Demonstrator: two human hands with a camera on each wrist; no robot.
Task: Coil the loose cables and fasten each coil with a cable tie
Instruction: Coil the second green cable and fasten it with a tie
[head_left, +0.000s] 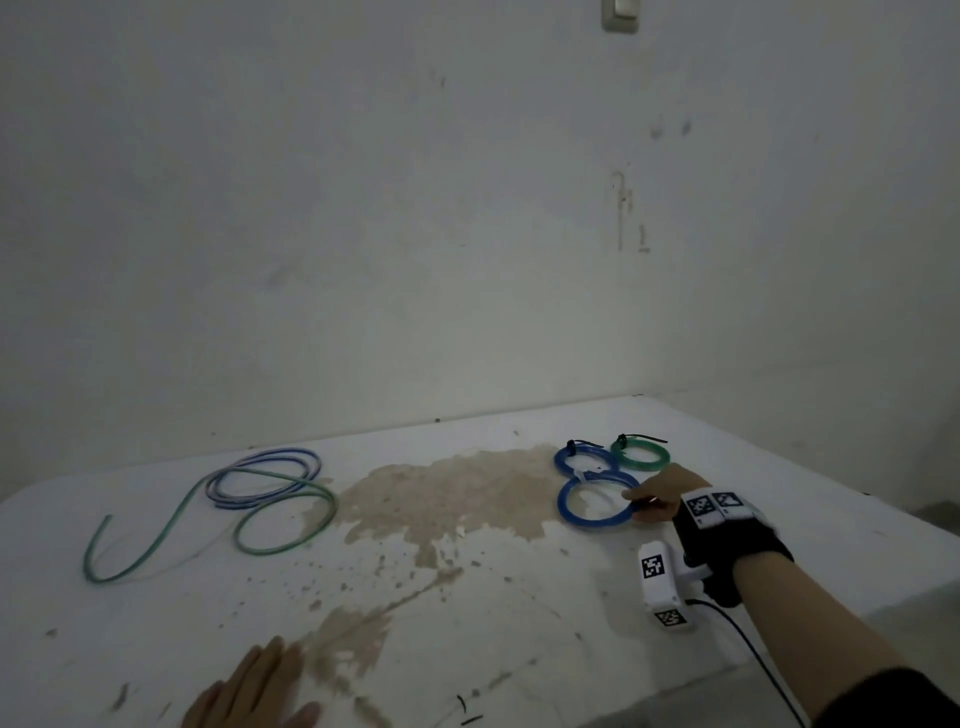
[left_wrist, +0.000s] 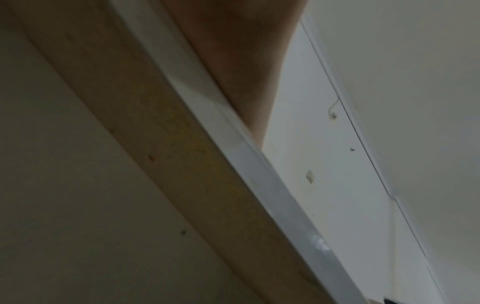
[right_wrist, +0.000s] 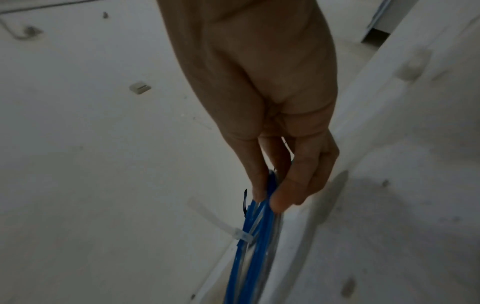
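Note:
My right hand (head_left: 649, 499) pinches the rim of a blue coil (head_left: 582, 512) bound with a clear cable tie (right_wrist: 240, 236), low over the table at the right. In the right wrist view my fingertips (right_wrist: 279, 201) close on the blue strands (right_wrist: 255, 242). Behind it lie a second blue coil (head_left: 563, 460) and a green coil (head_left: 640, 456), each with a black tie. Loose blue (head_left: 262, 475) and green (head_left: 208, 525) cables sprawl at the left. My left hand (head_left: 249, 686) lies flat on the table's near edge.
The white table (head_left: 467, 597) has a large brown stain in the middle and meets a plain wall at the back. A small black cable tie (head_left: 467, 712) lies by the front edge. The left wrist view shows only the table's edge (left_wrist: 233, 164) from below.

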